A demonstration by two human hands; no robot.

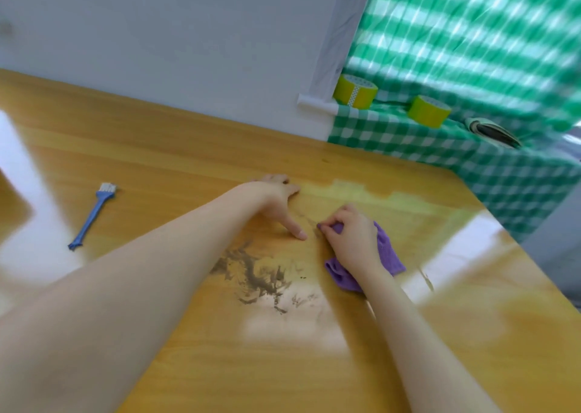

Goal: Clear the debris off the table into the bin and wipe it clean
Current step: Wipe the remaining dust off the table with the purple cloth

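The right hand bunches the purple cloth on the bench, just beyond the brown smear; the left hand rests spread flat. The cloth looks soft and light, best gripped wadded

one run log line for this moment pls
phase: wiping | right hand: grips purple cloth on table | left hand: flat on table | dirt smear: unwiped, near side of hands | blue brush: lying untouched at left

Plain pale wall — green checked cloth draped right, light-streaked.
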